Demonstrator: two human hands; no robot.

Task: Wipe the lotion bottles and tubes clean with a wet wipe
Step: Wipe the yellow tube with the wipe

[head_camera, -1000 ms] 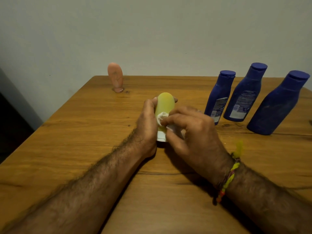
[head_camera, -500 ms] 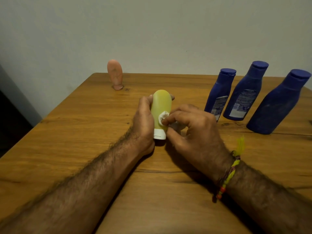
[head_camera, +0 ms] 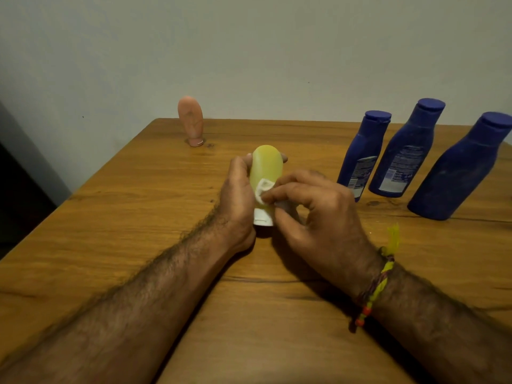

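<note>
A yellow tube (head_camera: 266,164) stands on its white cap (head_camera: 262,217) at the middle of the wooden table (head_camera: 138,212). My left hand (head_camera: 237,195) grips it from the left side. My right hand (head_camera: 313,209) pinches a crumpled white wet wipe (head_camera: 263,189) against the tube's lower front, just above the cap. Three dark blue lotion bottles stand at the right: a small one (head_camera: 363,153), a middle one (head_camera: 406,148) and a large one (head_camera: 460,167). A pink tube (head_camera: 190,120) stands on its cap at the far left edge.
A pale wall rises right behind the table's far edge. The table's left edge runs diagonally toward me, with dark floor beyond it. A beaded yellow thread bracelet (head_camera: 376,286) is on my right wrist.
The yellow tube has been tipped from a lean to nearly upright on its cap. My right hand has kept the wipe pressed on the tube's lower front, shifting only slightly.
</note>
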